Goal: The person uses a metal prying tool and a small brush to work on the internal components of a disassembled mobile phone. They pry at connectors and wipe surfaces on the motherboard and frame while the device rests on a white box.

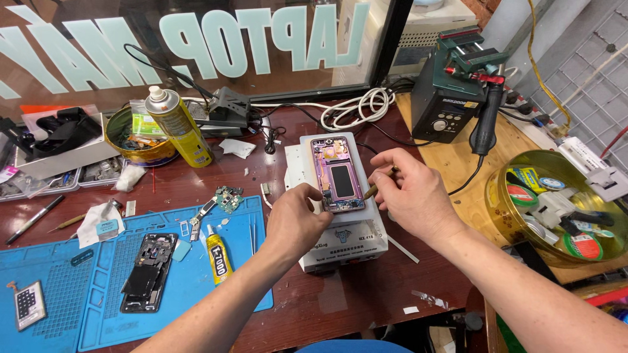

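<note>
Hands: left [297, 219] pinching phone frame [336, 174] edge, right [409, 189] gripping wooden stick [378, 187] beside it.

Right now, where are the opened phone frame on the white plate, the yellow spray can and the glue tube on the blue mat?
phone frame [335, 175], head view, on its dark middle panel.
yellow spray can [180, 131], head view, on the can's body.
glue tube [218, 259], head view, on its yellow body.

We had one view only, head-worn camera, looking down and forward over dark red workbench [196, 189]. We sat close: own forearms entered from bottom edge, left hand [297, 219] and right hand [412, 196] near centre. Lens faced glass pane [196, 46] at bench's far edge. Blue mat [98, 261] lay lower left, wooden board [458, 170] right. No second view shared anything.
</note>
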